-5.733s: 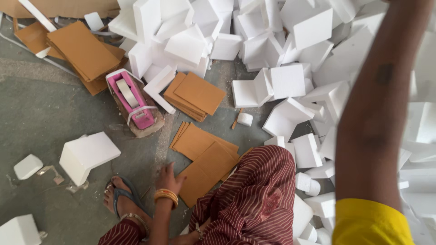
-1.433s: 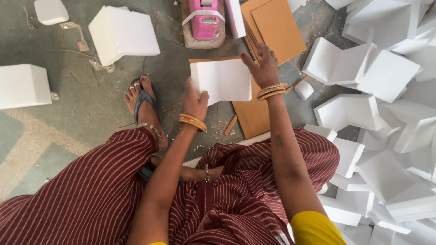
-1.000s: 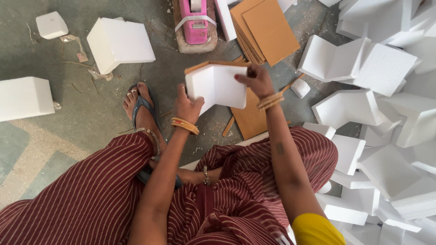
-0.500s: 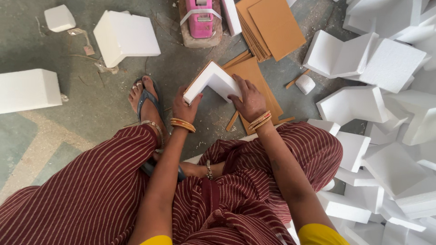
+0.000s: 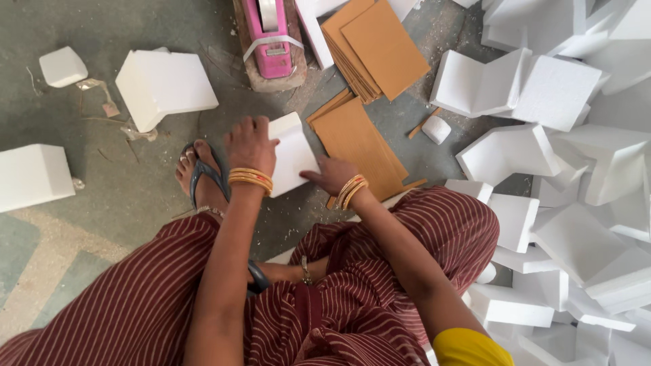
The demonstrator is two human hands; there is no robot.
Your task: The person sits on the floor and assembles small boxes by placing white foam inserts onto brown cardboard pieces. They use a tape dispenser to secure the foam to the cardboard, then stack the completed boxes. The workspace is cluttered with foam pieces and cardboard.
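- My left hand [image 5: 249,144] sits at centre frame, fingers curled over the top left edge of a white foam block [image 5: 293,156], gripping it.
- My right hand [image 5: 333,175] is just right of it, fingers pressed flat against the block's lower right side; it is touching, not wrapped around.
- The block itself lies between my two hands, just above my knees, tilted, its flat white face up.
- Right beside it, toward the upper right, a stack of brown cardboard sheets [image 5: 357,141] lies flat on the grey floor [image 5: 122,183], partly under the block.
- More brown cardboard sheets, fanned [image 5: 380,47], sit at top centre.
- A pink tape dispenser [image 5: 270,37] on a wooden base stands at the top, left of that fan.
- An angled white foam piece [image 5: 166,85] lies upper left; a small foam cube [image 5: 62,66] further left; a larger foam box [image 5: 34,176] at the left edge.
- The whole right side is a heap of white foam corner pieces [image 5: 542,135].
- A small foam stub [image 5: 436,129] rests near the heap's edge.
- My foot in a blue sandal [image 5: 198,177] is just left of my left wrist.
- Gold bangles [image 5: 251,179] ring both wrists.
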